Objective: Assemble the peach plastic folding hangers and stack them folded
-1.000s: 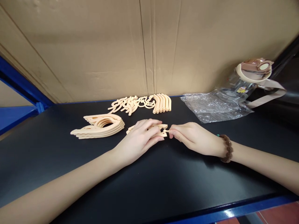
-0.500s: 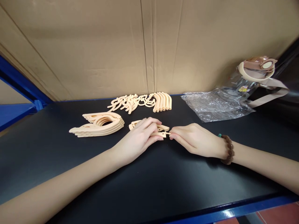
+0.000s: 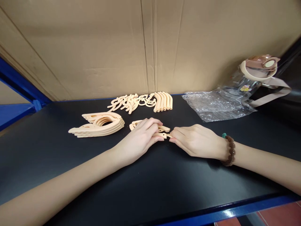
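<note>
My left hand (image 3: 141, 138) lies over a small peach plastic hanger piece (image 3: 163, 129) on the black tabletop (image 3: 150, 185), fingers closed around it. My right hand (image 3: 194, 140), with a brown bead bracelet (image 3: 229, 150) at the wrist, pinches the right tip of the same piece. Most of the piece is hidden under my left fingers. A stack of curved peach hanger parts (image 3: 100, 124) lies just left of my left hand.
Further back lie a loose heap of peach hook parts (image 3: 130, 103) and a row of curved arms (image 3: 163, 102). A crumpled clear plastic bag (image 3: 216, 106) and a clear water bottle (image 3: 255, 77) sit at the right. A cardboard wall (image 3: 145, 47) closes the back.
Both hands stay on the piece. My left hand has drawn back slightly, showing more of the piece; my right fingertips have closed in on its tip.
</note>
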### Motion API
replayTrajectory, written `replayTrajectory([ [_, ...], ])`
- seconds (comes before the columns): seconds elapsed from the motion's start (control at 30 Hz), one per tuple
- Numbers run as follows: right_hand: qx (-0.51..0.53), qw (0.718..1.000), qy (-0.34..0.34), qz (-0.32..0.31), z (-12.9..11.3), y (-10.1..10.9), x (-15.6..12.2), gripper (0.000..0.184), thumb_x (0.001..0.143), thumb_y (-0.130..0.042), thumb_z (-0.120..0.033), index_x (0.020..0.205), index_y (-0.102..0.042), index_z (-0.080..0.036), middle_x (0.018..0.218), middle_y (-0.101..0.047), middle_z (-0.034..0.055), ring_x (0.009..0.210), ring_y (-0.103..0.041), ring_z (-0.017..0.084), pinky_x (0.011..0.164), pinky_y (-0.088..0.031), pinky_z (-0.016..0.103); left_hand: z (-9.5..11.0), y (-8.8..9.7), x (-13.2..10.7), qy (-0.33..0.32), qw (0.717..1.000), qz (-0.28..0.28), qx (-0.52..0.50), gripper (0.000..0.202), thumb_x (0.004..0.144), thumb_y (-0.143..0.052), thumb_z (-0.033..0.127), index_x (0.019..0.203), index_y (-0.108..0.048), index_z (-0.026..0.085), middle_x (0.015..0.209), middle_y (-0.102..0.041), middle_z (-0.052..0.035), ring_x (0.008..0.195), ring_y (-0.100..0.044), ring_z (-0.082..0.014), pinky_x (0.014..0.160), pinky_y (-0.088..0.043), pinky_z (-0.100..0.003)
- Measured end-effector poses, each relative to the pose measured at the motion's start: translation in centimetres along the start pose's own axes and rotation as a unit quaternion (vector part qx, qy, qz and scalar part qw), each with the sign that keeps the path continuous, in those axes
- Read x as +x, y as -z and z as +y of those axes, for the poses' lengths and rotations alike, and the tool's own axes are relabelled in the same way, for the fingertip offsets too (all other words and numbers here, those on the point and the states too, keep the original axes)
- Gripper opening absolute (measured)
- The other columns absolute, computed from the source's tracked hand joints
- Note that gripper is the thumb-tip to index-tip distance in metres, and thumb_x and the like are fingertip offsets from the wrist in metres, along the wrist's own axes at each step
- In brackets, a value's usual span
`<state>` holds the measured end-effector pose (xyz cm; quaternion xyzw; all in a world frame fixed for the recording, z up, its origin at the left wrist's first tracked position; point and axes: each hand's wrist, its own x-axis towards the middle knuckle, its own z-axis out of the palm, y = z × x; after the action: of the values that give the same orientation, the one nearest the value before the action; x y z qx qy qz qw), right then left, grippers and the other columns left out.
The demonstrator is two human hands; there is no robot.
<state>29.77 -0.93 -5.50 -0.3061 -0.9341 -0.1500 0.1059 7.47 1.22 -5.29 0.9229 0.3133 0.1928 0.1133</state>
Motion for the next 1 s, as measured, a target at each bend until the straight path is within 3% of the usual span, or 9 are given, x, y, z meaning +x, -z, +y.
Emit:
replayTrajectory([
  [0.4, -0.057, 0.998, 0.031, 0.02, -0.18, -0.03, -0.2, 0.037, 0.102, -0.028, -0.029, 0.082, -0.056, -0.015, 0.069, -0.058, 0.0031, 0.056, -0.052, 0.015, 0.048, -0.028, 0.03, 0.0, 0.03, 0.13, -0.012, 1.0, -0.012, 0.002, 0.021, 0.097, -0.042, 0.032, 0.101, -0.055, 0.016, 0.119, -0.053, -0.0085, 0.101, -0.054, -0.0207, 0.09, -0.046, -0.038],
  [0.63, -0.064, 0.997, 0.031, 0.027, -0.29, 0.18, -0.24, 0.04, 0.101, -0.028, -0.04, 0.09, -0.056, -0.014, 0.071, -0.058, 0.0035, 0.057, -0.055, 0.016, 0.048, -0.03, 0.03, 0.05, -0.02, 0.17, -0.017, 1.0, -0.007, 0.006, 0.021, 0.097, -0.043, 0.031, 0.102, -0.055, 0.015, 0.118, -0.054, -0.0084, 0.106, -0.053, -0.0213, 0.097, -0.042, -0.039],
  [1.0, -0.064, 0.997, 0.036, 0.032, -0.5, 0.29, -0.12, 0.039, 0.101, -0.028, -0.04, 0.088, -0.054, -0.014, 0.072, -0.059, 0.004, 0.058, -0.055, 0.017, 0.048, -0.03, 0.029, 0.06, 0.05, 0.18, -0.025, 1.0, 0.001, 0.006, 0.02, 0.096, -0.044, 0.031, 0.102, -0.055, 0.016, 0.119, -0.055, -0.0079, 0.105, -0.053, -0.0205, 0.093, -0.043, -0.035],
])
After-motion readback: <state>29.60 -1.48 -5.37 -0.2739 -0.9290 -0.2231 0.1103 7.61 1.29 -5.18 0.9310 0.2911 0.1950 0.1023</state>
